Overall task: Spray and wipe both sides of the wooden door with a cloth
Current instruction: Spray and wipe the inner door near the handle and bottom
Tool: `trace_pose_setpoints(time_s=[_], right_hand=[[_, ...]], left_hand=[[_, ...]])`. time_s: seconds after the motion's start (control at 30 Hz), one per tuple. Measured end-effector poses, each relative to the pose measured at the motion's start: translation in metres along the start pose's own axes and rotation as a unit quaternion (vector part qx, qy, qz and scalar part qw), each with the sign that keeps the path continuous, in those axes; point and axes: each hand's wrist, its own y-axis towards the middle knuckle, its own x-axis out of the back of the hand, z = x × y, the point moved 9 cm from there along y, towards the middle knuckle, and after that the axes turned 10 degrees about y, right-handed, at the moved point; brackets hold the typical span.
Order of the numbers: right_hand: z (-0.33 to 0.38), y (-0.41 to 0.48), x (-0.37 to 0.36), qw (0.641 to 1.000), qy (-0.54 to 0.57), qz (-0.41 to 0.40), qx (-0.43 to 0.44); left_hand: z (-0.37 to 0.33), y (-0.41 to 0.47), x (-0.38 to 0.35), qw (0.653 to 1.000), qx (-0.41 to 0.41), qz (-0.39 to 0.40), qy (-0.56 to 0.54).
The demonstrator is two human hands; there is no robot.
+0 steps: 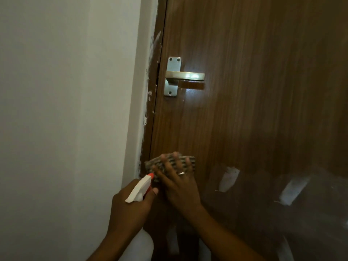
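The dark wooden door (254, 91) fills the right of the view, shut against its frame. My right hand (178, 183) presses a checked cloth (191, 160) flat against the door well below the handle, fingers spread over the cloth. My left hand (130, 210) grips a white spray bottle (138, 191) by its neck, the red-tipped nozzle pointing up towards the cloth. The bottle's body shows pale below my wrist.
A metal lever handle (185, 75) on a grey plate sits at mid height near the door's left edge. A white wall (66, 110) with a paint-smeared frame edge (150, 91) stands on the left. Pale reflections show on the door's glossy lower right.
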Motion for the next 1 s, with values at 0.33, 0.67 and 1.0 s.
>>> trace_pose_setpoints(time_s=[0.33, 0.67, 1.0], right_hand=[[-0.089, -0.094, 0.057, 0.99, -0.07, -0.062, -0.107], [-0.078, -0.13, 0.039, 0.997, -0.072, 0.005, 0.03], [-0.127, -0.088, 0.087, 0.982, -0.029, -0.077, -0.17]], left_hand=[[0.006, -0.006, -0.031, 0.999, 0.024, 0.02, -0.033], [-0.038, -0.023, -0.057, 0.997, -0.064, 0.031, -0.028], [-0.05, -0.039, -0.075, 0.998, -0.046, 0.038, -0.031]])
